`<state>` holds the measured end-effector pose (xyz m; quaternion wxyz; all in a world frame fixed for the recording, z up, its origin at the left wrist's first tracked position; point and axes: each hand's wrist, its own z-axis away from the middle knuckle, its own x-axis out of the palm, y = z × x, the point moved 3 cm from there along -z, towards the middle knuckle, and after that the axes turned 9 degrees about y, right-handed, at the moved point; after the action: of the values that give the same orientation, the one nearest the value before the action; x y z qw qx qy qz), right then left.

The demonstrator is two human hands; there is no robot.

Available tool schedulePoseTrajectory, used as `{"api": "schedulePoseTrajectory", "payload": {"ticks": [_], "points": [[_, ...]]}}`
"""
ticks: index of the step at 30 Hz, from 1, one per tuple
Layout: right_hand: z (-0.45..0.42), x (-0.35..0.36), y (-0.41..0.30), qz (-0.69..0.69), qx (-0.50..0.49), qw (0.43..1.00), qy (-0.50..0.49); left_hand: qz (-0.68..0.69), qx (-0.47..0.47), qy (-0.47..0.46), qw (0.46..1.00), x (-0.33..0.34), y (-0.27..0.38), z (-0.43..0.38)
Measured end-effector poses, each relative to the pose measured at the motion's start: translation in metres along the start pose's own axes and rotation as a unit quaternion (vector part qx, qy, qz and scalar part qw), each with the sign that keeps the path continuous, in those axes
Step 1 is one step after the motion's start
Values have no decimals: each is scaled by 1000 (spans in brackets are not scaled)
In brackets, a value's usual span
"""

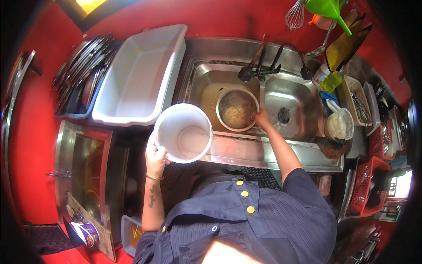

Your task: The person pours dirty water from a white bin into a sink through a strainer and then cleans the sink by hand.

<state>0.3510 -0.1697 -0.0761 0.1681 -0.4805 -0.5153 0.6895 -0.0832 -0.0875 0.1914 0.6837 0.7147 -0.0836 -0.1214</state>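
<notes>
My left hand (156,156) grips the rim of a white plastic bucket (184,133), held tilted in front of the sink with its mouth towards me; it looks empty. With my right hand (261,118) I hold the right edge of a round metal pot (238,110) over the left sink basin (206,72). Brownish, cloudy stuff shows inside the pot, and its wire handle hangs out on the left. Murky water stands in that basin. The right basin (296,99) has a dark drain. Two dark faucets (260,71) rise behind the divider.
Left of the sink stand a large white plastic tub (141,72) and a rack of stacked metal trays (87,66). At the right are a plastic container (340,124), a utensil bin (359,102) and red baskets (362,188). A whisk (295,15) and a green funnel (326,8) hang above.
</notes>
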Motion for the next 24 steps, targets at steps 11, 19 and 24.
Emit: {"api": "schedulePoseTrajectory", "payload": {"ticks": [11,19,24], "points": [[7,-11,-24,19,-34,999,-27,-3,-12,16,1000,1,4,7],[12,-17,-36,28,-55,998,-24,-8,-13,18,1000,-1,2,11],[14,-23,-45,45,-48,997,-38,-12,-14,22,1000,1,6,13]]}}
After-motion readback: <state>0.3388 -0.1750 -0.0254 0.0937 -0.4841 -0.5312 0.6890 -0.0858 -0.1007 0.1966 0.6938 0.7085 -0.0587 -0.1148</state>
